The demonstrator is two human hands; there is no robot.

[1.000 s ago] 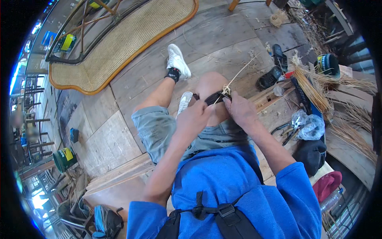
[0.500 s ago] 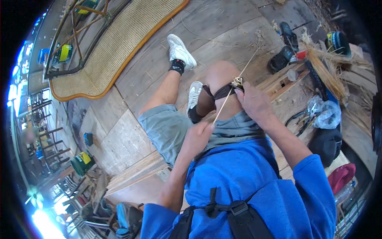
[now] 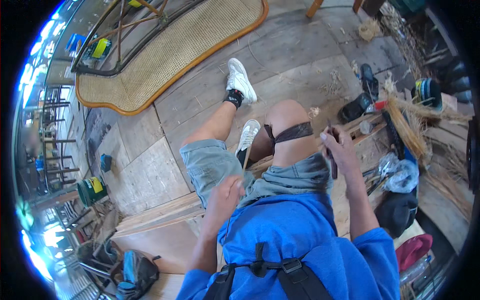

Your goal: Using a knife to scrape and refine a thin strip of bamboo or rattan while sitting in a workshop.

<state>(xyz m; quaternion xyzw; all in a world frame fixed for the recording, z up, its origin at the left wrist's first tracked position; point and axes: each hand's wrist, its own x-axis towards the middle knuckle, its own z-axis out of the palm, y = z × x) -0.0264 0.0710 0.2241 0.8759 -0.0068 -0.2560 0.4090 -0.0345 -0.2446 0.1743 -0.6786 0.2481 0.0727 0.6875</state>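
Note:
In front of my belly, my left hand point(image 3: 224, 199) is closed around a thin cane strip point(image 3: 246, 161), which stands up from my fingers between my thighs. A thin dark length hangs below that hand. To the right of my right thigh, my right hand point(image 3: 341, 150) grips a slim dark tool, probably a knife point(image 3: 334, 169), pointing roughly toward and away from me. A dark cloth band point(image 3: 294, 133) is tied around my right leg just above the knee, apart from both hands. Curled pale shavings point(image 3: 314, 112) show beside that knee.
A curved woven cane panel with a wooden rim point(image 3: 175, 55) lies at the far left. On the right are black sandals point(image 3: 356, 107), a bundle of fibre strands point(image 3: 407, 125), a clear plastic bag point(image 3: 400, 172) and a black cap point(image 3: 396, 212). A backpack point(image 3: 135, 275) sits lower left.
My left hand has pulled the strip down and left, off the knee band. My right hand has moved right, away from the knee, and the dark tool now shows in it. Shavings have left the band.

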